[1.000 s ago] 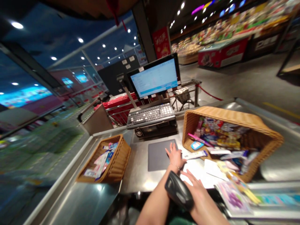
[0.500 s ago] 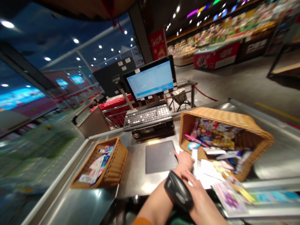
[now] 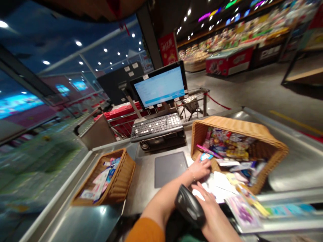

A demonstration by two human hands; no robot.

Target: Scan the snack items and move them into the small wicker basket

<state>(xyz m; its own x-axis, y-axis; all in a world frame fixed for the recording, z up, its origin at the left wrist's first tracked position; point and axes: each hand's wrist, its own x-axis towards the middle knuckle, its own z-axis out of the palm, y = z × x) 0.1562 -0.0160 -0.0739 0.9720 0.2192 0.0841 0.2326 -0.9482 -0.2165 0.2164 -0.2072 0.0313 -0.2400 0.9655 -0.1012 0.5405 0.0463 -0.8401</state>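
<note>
My left hand [image 3: 199, 168] reaches to the lip of the large wicker basket [image 3: 237, 122] on the right, its fingers apart. Beneath its fingertips lies a small blue-and-white packet [image 3: 206, 157]; I see no grip on it. My right hand [image 3: 210, 210] is closed on a black handheld barcode scanner [image 3: 189, 205], held low in front of me. White papers [image 3: 222, 183] lie beside my right fingers. The large basket lies tipped toward me, with several colourful wrapped packets [image 3: 227, 143] inside. A pink stick-like item [image 3: 209, 151] rests near its left edge.
A grey pad [image 3: 169, 169] lies on the metal counter before a keyboard [image 3: 157, 127] and a lit monitor [image 3: 160, 85]. On the left stands a smaller wicker basket [image 3: 123, 178] with packets. A purple-printed package [image 3: 243, 211] lies at lower right. A shopping cart [image 3: 191, 104] stands behind.
My left hand has moved forward and right, from beside the grey pad to the blue-and-white packet. My right hand still holds the scanner in nearly the same place.
</note>
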